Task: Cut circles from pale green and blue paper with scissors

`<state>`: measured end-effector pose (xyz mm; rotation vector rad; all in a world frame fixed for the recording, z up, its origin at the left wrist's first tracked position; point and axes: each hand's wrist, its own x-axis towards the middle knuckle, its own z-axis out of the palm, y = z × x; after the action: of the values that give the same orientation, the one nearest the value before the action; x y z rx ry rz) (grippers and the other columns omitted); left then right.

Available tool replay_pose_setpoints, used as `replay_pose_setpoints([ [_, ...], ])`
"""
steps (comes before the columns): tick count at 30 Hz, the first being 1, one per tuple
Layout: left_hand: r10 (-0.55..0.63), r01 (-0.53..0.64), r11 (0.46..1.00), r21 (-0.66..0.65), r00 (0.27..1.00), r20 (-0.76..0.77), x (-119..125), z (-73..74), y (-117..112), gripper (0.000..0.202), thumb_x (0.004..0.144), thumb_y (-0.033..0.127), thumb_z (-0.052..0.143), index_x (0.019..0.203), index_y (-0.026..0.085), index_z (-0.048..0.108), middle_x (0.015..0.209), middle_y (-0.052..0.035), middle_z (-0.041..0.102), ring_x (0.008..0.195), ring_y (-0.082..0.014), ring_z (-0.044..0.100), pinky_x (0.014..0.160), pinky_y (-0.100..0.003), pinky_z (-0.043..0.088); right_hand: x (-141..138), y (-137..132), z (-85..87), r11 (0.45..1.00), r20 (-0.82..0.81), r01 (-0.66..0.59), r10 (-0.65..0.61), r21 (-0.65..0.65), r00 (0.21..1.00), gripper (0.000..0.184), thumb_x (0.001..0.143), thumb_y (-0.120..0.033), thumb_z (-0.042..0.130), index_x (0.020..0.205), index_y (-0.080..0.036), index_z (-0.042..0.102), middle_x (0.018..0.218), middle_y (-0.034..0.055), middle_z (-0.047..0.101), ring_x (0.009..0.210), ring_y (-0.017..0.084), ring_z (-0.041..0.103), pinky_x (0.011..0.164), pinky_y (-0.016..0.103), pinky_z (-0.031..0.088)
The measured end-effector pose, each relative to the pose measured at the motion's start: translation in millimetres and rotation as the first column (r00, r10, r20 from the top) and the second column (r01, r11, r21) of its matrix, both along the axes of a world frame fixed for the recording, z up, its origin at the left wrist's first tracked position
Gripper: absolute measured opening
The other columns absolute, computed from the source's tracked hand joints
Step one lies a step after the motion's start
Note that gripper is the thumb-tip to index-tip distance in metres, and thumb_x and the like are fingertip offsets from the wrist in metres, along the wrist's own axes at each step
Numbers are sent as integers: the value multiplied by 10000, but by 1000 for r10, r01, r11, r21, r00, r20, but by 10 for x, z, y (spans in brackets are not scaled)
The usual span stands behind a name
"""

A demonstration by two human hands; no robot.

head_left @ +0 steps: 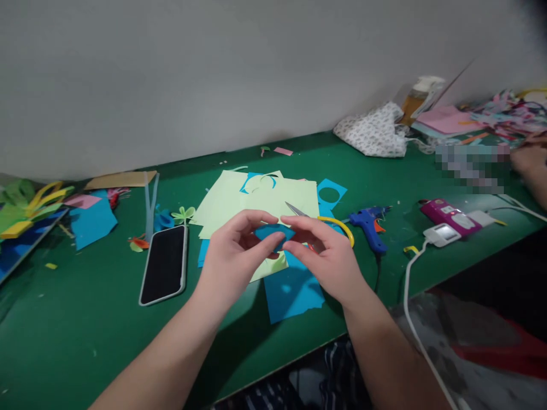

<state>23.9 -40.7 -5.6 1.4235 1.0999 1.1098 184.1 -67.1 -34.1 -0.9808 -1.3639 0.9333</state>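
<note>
Between my two hands, a small piece of blue paper [273, 230] is held above the paper pile. My left hand [239, 245] pinches its left side, thumb across the front. With thumb and fingertips, my right hand [322, 250] grips its right edge. Under the hands lie pale green paper sheets [256, 199] and a torn-edged blue sheet [294, 296]. Scissors [352, 232] with a yellow handle rest behind my right hand, their blade pointing up and left. A blue sheet with a round hole [329, 195] lies behind them.
A phone [164, 266] lies left of my hands. To the right are a blue glue gun [370, 225], a purple device [448, 216] and a white cable [408, 296]. A patterned cloth bag [374, 131] and a bottle [421, 99] stand by the wall. Another person's hand [532, 159] is at far right.
</note>
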Motion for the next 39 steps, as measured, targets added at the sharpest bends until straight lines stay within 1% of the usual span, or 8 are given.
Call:
replay_pose_setpoints([
  [4,-27,28,999,-28,999,41,22,-22,-7,206,741,257,804,913,229,696,884,29,699,660,-84,681,610,-179,604,-20,10,-13,998,-93,49,-52,-33,994,302,810,-113,709,1011,-330,770,997,-49,777,832,113,723,762,216,602],
  [11,-46,49,998,-48,997,68,31,-4,-23,258,736,255,808,979,238,723,860,15,740,670,-98,692,658,-214,630,5,30,8,980,-160,186,-195,-68,968,249,771,-135,763,922,-330,792,906,-60,793,776,105,731,715,192,609],
  [17,45,-41,998,-43,995,84,61,35,-61,343,720,231,809,1051,243,722,596,57,656,573,-87,634,637,-216,629,-23,30,4,975,-281,186,-214,-121,936,269,716,-138,805,913,-318,768,756,-72,730,699,85,689,661,177,595],
  [20,119,-114,992,-56,988,95,94,70,-80,401,694,210,816,1080,242,709,553,69,614,533,-86,604,627,-226,631,-24,34,2,979,-333,154,-192,-136,923,334,706,-125,805,965,-328,744,758,-70,713,760,98,691,718,205,607],
  [23,132,-129,991,-40,989,61,115,86,-87,420,694,213,807,1100,238,700,540,72,596,513,-99,606,623,-253,638,-24,32,3,978,-331,150,-192,-146,924,322,712,-144,799,973,-319,732,769,-57,709,790,119,693,742,245,618],
  [31,97,-94,994,-58,994,59,110,73,-90,430,697,225,811,1110,245,689,542,74,615,527,-109,655,631,-239,636,-51,29,13,980,-353,149,-187,-133,917,281,722,-129,776,942,-297,730,756,-53,682,761,102,663,692,211,598],
  [35,70,-65,995,-75,996,63,110,79,-94,439,699,233,818,1114,232,675,576,54,662,599,-152,721,611,-227,628,-41,44,10,982,-347,151,-181,-111,920,235,739,-142,763,924,-283,732,755,-48,680,728,104,661,673,222,596],
  [39,-35,53,993,-107,986,164,93,59,-92,318,809,395,730,1070,219,686,664,3,728,667,-182,752,605,-233,627,-16,49,-13,979,-326,165,-195,-117,925,180,765,-188,750,919,-278,727,793,-38,709,677,115,673,668,259,602],
])
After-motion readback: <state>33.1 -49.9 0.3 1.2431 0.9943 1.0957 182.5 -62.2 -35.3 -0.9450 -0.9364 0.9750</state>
